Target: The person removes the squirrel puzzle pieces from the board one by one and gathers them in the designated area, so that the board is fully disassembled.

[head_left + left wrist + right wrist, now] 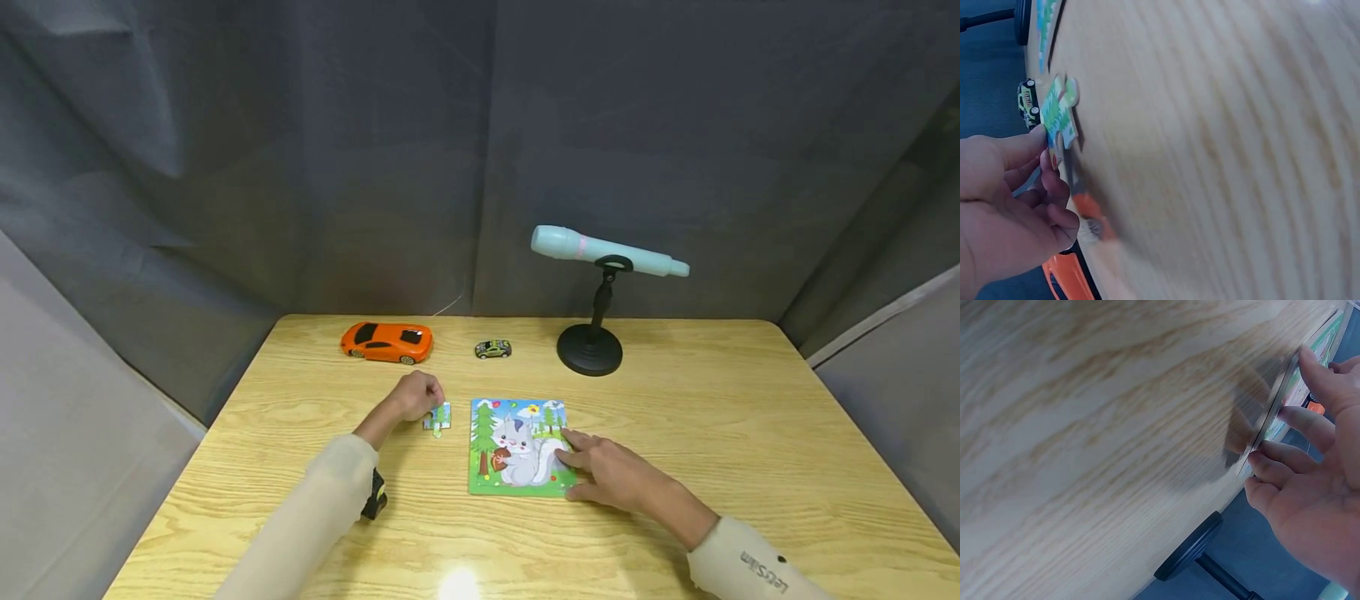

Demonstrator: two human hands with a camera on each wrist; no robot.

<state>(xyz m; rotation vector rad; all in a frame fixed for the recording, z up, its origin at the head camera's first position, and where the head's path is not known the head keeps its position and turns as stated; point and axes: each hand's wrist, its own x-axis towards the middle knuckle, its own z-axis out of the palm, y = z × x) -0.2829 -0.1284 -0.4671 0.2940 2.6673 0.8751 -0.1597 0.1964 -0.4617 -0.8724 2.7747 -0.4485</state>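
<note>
A squirrel jigsaw puzzle [517,467] lies flat on the table in the head view. To its left, my left hand [414,397] pinches a jigsaw puzzle piece [441,417] by its edge. Seen from the left wrist, this piece [1060,109] is tilted just above the wood, printed green and pale blue, with the thumb and a finger on it. My right hand [609,472] rests at the puzzle's right edge with fingers extended. In the right wrist view, its fingertips [1260,453] touch the thin edge of the board.
Along the back of the wooden table [750,433] stand an orange toy car [387,342], a small green-black toy car [492,349] and a light-blue microphone [630,254] on a black stand [589,350]. Dark curtains [390,167] hang behind.
</note>
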